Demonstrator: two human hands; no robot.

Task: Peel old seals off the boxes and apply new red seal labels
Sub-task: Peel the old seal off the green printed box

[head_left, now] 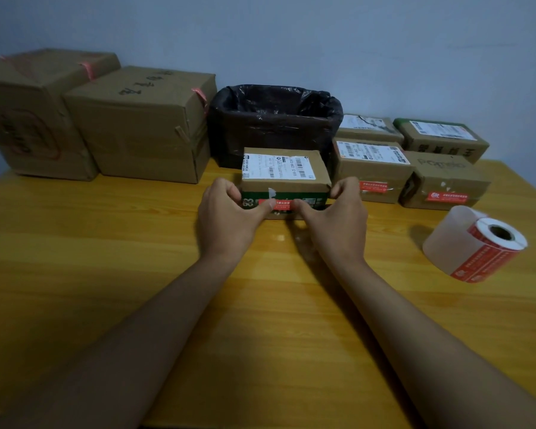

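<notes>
Pressing a red seal label (279, 204) with both thumbs, the left hand (229, 212) and right hand (334, 212) grasp a small brown cardboard box (283, 178) mid-table. A red label roll (477, 243) lies near the wooden table's (106, 258) right edge.

Both bare forearms reached forward from the near edge, converging toward the middle. The left hand (229, 212) lay with its back up, its fingers (226, 187) curled at the knuckles and the thumb stretched out to the right, its tip pressed flat. The right hand (338, 215) mirrored it, fingers bent over and the thumb pointing left, pressing too. The two thumb tips sat near each other, just apart. Both wrists were straight, held low above the worktop.
</notes>
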